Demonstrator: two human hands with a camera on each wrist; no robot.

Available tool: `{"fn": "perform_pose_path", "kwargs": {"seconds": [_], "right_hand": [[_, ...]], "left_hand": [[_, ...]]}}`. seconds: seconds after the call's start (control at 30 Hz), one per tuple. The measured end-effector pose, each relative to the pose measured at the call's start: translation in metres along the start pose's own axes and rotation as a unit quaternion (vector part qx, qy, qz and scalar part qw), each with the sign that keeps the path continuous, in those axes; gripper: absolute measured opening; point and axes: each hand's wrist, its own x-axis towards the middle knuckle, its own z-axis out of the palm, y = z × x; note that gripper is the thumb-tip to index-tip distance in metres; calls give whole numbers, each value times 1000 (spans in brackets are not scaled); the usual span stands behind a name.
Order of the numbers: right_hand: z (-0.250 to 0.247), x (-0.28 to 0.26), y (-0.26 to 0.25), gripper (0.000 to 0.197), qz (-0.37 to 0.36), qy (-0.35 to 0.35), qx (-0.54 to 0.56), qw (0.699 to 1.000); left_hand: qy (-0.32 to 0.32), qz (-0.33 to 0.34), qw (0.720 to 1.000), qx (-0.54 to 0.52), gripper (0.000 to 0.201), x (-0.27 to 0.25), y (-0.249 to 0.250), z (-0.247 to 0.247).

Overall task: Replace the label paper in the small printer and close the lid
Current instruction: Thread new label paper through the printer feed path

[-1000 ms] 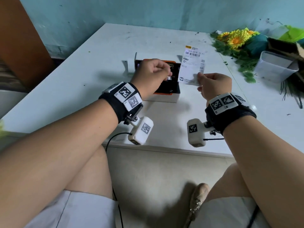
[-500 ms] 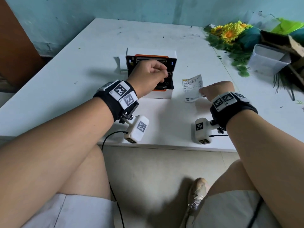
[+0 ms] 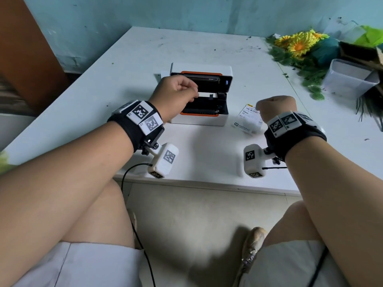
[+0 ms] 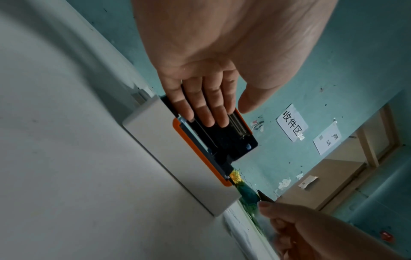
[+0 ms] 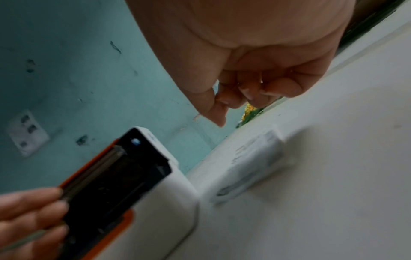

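Note:
The small white printer (image 3: 199,121) with an orange rim stands mid-table, its lid (image 3: 201,67) raised at the back and its black bay showing. My left hand (image 3: 193,94) hovers over the bay's left part. In the left wrist view its straight fingers (image 4: 206,112) reach into the printer (image 4: 173,158), thumb apart, holding nothing. A printed label slip (image 3: 247,121) lies flat on the table right of the printer. My right hand (image 3: 275,106) hangs just above the slip, fingers curled into the palm (image 5: 240,98) and empty, with the slip (image 5: 251,158) below it.
The white table (image 3: 207,158) ends close in front of my wrists. Artificial sunflowers (image 3: 298,44) and a translucent plastic tub (image 3: 350,79) crowd the back right. A small white piece (image 3: 163,74) sits behind the printer's left corner.
My right hand brought the label slip down from upright, laid it on the table and let go. My left hand stayed at the printer bay.

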Motion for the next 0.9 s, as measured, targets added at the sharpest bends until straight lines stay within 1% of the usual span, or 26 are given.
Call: {"fn": "perform_pose_path", "kwargs": {"seconds": [0.07,0.1,0.17,0.23,0.3,0.37,0.43,0.47,0.5,0.53,0.57,0.67,0.7,0.8,0.87,0.9], "right_hand": [[8,-8,-10,52,-34,5,57,998],[11,-13,-16,50,-52,-1,76,996],[18,-26,-26,35,-62,-23,100,993],[25,-36,-36,21,-58,-49,112,991],[32,-46,-43,13,-50,-80,125,988],[37,-56,-49,23,-41,-114,143,982],[45,-63,-55,30,-38,-126,155,979],[49,-66,-57,26,-39,-131,157,978],[53,-68,-59,20,-43,-135,163,976],[56,-69,-61,18,-45,-139,168,975],[59,-70,-62,19,-48,-143,170,974],[66,-72,-62,21,-62,-146,168,973],[67,-73,-62,20,-64,-149,167,973],[71,-75,-64,18,-81,-144,159,973],[76,-71,-61,36,-98,-123,149,976],[79,-68,-60,41,-102,-117,146,977]], "left_hand": [[52,-16,998,4,8,4,-5,-7],[87,-25,996,3,7,7,-6,-10],[150,-41,988,-3,12,11,-7,-18],[180,-62,981,-27,21,13,-6,-25],[174,-102,978,-43,29,15,-8,-30],[150,-159,975,-50,25,16,-12,-32],[119,-215,967,-72,16,15,-17,-34],[98,-232,964,-90,15,14,-19,-35],[79,-241,961,-106,18,16,-26,-34],[67,-243,960,-119,22,16,-30,-33],[63,-236,962,-124,23,16,-32,-32],[73,-199,974,-82,10,16,-34,-26],[73,-190,977,-64,11,15,-34,-24],[37,-185,980,-62,14,12,-32,-16],[15,-176,983,-41,13,16,-35,-14],[15,-169,985,-31,10,17,-35,-15]]}}
